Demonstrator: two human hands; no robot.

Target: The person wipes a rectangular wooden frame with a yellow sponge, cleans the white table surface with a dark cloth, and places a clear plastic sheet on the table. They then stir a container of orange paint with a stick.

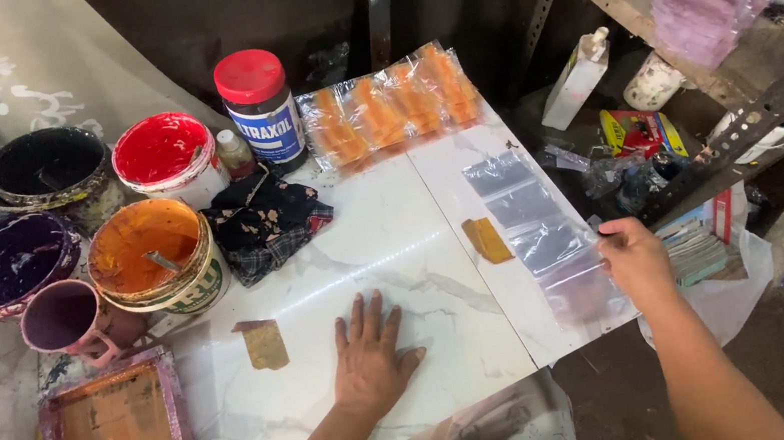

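left hand (366, 354) flat, fingers spread, on white board (385, 241); right hand (634, 259) pinches clear plastic bags (540, 231) (row at right edge); orange paint tub (154, 253) far left.

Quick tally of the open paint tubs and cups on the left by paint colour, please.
Red tub: 1
Orange tub: 1
Black tub: 1
Purple tub: 1
Purple cup: 1
Total: 5

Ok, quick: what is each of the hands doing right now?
Left hand: open, flat on the white marble-patterned board, holding nothing.
Right hand: closed, pinching the edge of the clear plastic bags.
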